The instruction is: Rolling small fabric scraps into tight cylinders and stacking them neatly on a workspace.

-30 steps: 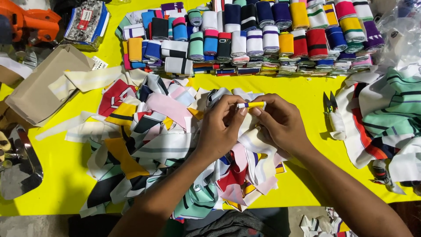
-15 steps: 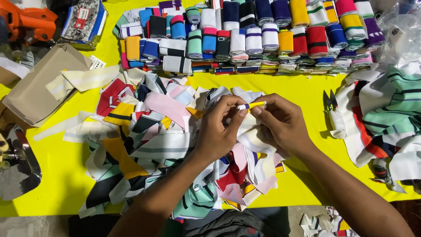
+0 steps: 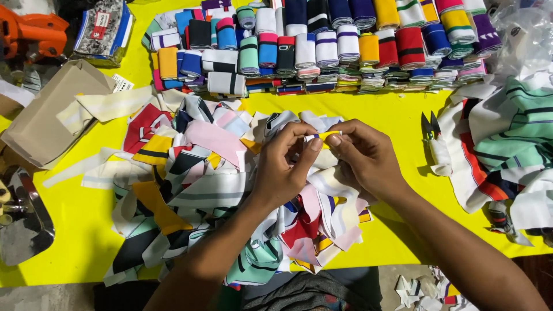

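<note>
Both of my hands meet over a heap of loose striped fabric strips point(image 3: 201, 184) on a yellow table point(image 3: 75, 242). My left hand point(image 3: 285, 167) and my right hand point(image 3: 366, 155) together pinch one small white and yellow strip point(image 3: 326, 136) between thumbs and fingertips, holding it just above the heap. The strip's lower part is hidden behind my fingers.
Several tightly rolled fabric strips point(image 3: 322, 49) are stacked in rows along the far side. A small thread snipper point(image 3: 433, 144) lies right of my hands, beside a pile of striped cloth point(image 3: 512, 150). A cardboard box point(image 3: 46, 115) and an orange tool point(image 3: 34, 34) sit at the left.
My hands have stayed together on the small strip, with only slight finger movement; nothing else has shifted.
</note>
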